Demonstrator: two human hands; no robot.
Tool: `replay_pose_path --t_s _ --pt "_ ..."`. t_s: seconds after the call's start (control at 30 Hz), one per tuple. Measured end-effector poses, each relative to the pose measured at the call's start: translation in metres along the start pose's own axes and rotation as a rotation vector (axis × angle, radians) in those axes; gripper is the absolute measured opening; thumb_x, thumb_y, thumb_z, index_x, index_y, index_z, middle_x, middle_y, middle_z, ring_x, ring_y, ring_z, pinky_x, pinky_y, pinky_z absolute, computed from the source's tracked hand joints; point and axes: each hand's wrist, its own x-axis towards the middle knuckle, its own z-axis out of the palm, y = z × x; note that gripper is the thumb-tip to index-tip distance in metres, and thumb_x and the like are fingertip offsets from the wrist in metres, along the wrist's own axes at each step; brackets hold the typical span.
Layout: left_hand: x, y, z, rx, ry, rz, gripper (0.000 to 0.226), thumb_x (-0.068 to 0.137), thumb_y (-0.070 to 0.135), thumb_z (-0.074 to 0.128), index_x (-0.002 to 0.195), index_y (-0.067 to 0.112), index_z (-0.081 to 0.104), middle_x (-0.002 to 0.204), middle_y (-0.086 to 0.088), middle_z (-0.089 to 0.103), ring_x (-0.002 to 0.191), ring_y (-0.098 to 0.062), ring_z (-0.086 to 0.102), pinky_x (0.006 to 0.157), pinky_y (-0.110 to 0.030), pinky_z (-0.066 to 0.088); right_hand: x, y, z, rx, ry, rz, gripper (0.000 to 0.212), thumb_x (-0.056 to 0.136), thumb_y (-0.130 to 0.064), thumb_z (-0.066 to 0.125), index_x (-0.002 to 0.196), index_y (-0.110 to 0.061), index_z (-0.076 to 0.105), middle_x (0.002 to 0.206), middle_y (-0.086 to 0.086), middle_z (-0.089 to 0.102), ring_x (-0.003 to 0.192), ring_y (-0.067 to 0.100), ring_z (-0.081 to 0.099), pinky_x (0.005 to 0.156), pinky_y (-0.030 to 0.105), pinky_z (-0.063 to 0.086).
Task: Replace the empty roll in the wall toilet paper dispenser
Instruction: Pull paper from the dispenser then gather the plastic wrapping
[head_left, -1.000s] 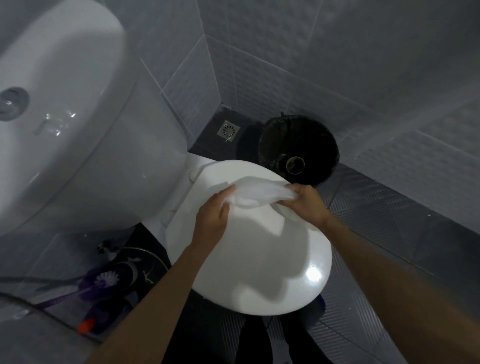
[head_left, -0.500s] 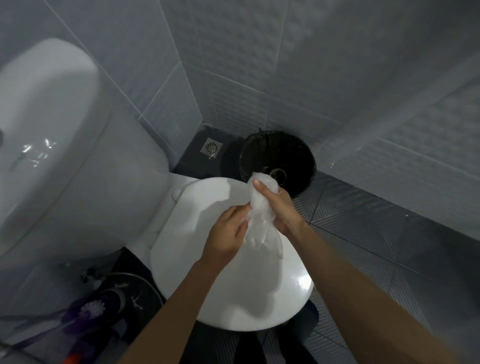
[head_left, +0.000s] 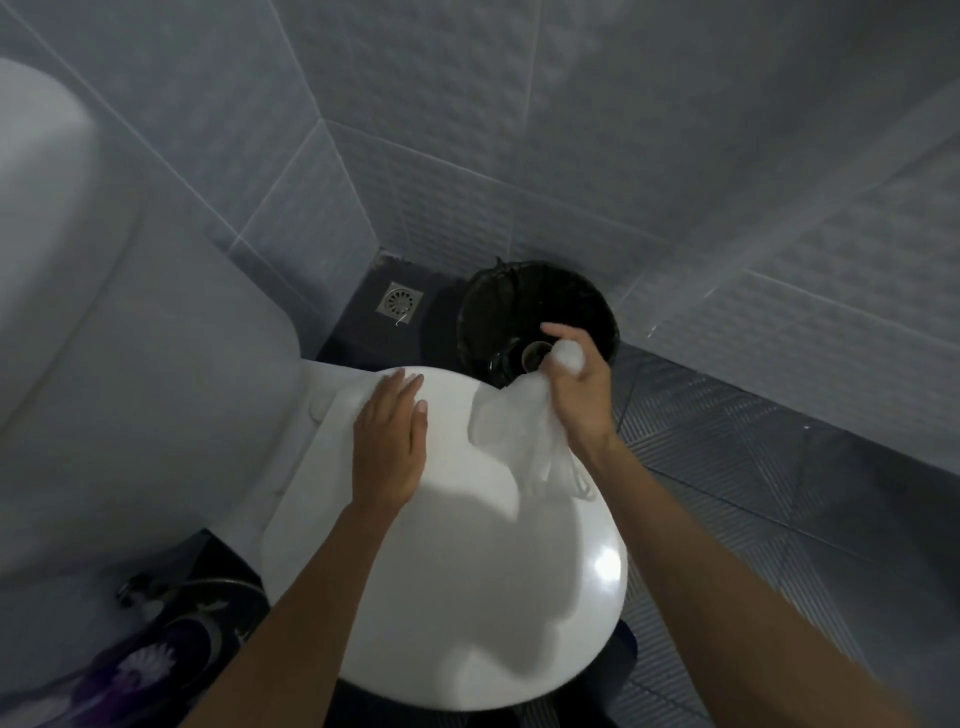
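Grey-tiled corner, closed toilet lid (head_left: 441, 571) filling the centre. Left hand (head_left: 387, 447) is laid flat on the lid at 9 o'clock, fingers spread, nothing gripped, probably as a brace. Crumpled white wrapper (head_left: 511, 431) is clamped in the right hand (head_left: 576, 395) at 1 o'clock over the black bin (head_left: 540, 317), cardboard core (head_left: 536, 354) inside; disposal is likely. Half a second back both hands gripped the wrapper. Dispenser out of view.

Bin (head_left: 488, 306) behind toilet lid (head_left: 467, 597), floor drain (head_left: 399, 300) left of bin, tank (head_left: 130, 389) left of lid
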Motion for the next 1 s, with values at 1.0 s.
replay_pose_path --t_s 1.0 --pt "-0.004 -0.025 0.029 0.309 -0.024 0.062 0.051 0.098 0.032 0.033 0.147 0.022 0.028 0.158 -0.005 0.024 0.146 -0.024 0.021 0.117 -0.042 0.016 -0.037 0.095 0.025 -0.927 -0.016 -0.387 0.057 0.080 -0.044 0.064 0.128 -0.016 0.051 0.140 0.011 0.050 0.122 0.029 0.053 0.109 0.045 0.036"
